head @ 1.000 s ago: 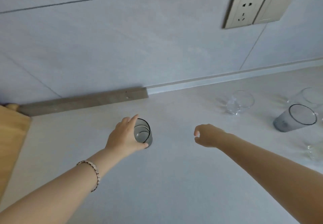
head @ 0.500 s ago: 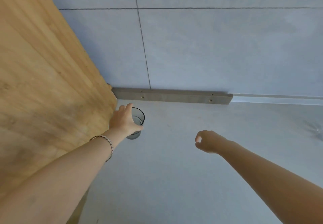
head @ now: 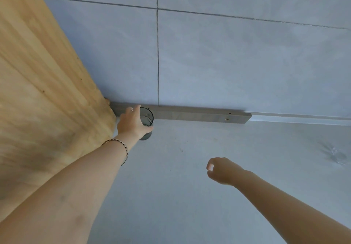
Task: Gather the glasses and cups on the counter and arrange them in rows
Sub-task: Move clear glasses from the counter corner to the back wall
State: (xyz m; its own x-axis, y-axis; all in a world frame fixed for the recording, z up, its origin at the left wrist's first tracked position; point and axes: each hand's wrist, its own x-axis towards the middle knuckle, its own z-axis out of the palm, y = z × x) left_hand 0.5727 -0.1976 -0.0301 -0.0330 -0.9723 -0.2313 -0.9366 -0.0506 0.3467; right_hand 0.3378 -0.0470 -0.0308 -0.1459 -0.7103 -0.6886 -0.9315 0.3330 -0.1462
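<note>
A tall wooden panel (head: 38,91) is filling the left side, and its foot is meeting the left end of the metal bar (head: 199,114) that is running along the base of the tiled wall (head: 237,63).

Just right of that corner, my left hand (head: 131,125) is gripping the glass (head: 147,117). My fingers are curling round its far side, my forefinger is reaching up by the rim and my thumb is pressing on the near side. A thin beaded bracelet (head: 126,151) is sitting on that wrist. The glass is dark-tinted and upright, mouth up, right in front of the bar's left end and close to the panel. My hand is covering much of it, so I cannot tell whether its base is resting on the counter (head: 180,196) or whether it is touching the bar.

Further right and well in front of the bar's middle, my right hand (head: 223,171) is hovering over the counter. Its fingers are curling loosely inward, with thumb and forefinger tips close together, and it is holding nothing.

Out past the bar's right end, a faint glinting patch (head: 333,153) is showing on the counter, too blurred for me to name.
</note>
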